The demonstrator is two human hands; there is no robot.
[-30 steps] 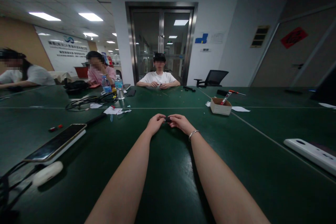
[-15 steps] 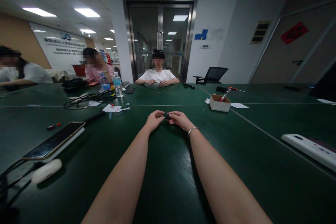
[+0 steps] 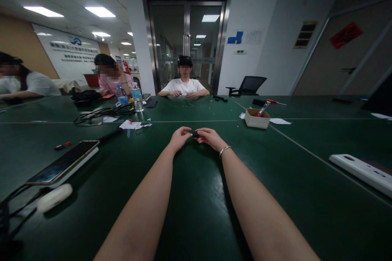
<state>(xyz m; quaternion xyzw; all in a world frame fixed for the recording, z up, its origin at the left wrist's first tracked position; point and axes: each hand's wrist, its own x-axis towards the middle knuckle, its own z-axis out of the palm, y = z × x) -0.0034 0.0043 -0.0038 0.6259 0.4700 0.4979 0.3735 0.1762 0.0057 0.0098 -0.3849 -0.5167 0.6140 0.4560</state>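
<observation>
A: What is obscured or cropped?
B: The piece [image 3: 195, 134], small and black with a bright left end, is partly covered by the fingers; its exact form is too small to make out. Both forearms leave the view at the near edge. At the right, the white strip [image 3: 363, 173] is cut off by the border.

A: And the pose?
B: Both arms reach forward over the green table [image 3: 196, 204], converging at the centre. The left hand [image 3: 179, 139] points far and right, fingers curled; the right hand [image 3: 212, 139], with a bracelet [image 3: 225, 151] at its wrist, points far and left, fingers bent inward.

A: The grip?
B: The right hand is closed on the piece, pinching it between thumb and fingers. The left thumb and fingertips lie at the bright end, slightly parted; whether they grip it cannot be told.

A: Where does the piece lie?
B: Between the two hands, left of the box [image 3: 256, 121] and nearer than it; the phone [image 3: 64, 163] lies well to the left.
</observation>
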